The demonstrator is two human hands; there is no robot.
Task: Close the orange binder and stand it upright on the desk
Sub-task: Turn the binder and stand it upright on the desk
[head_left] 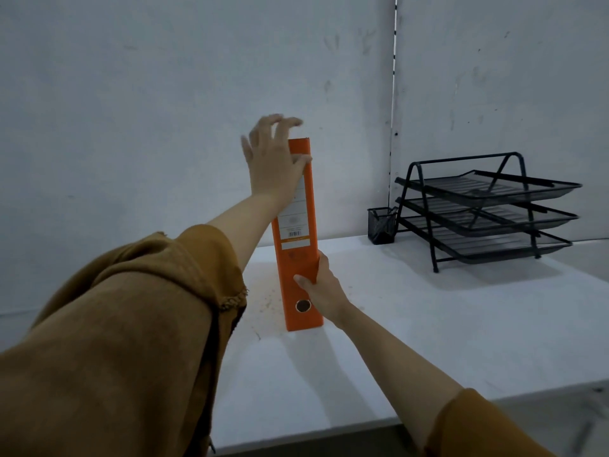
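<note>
The orange binder (298, 258) is closed and stands upright on the white desk (428, 324), its spine with a white label and a finger hole facing me. My right hand (321, 290) grips its lower right edge, thumb across the spine. My left hand (273, 159) is at the binder's top left corner with fingers spread and blurred; its thumb lies on the spine, the other fingers hover above the top. It does not grip the binder.
A black three-tier mesh paper tray (487, 209) stands at the back right of the desk, with a small black mesh pen cup (382, 229) beside it. A grey wall rises right behind. The desk's front edge runs along the bottom right.
</note>
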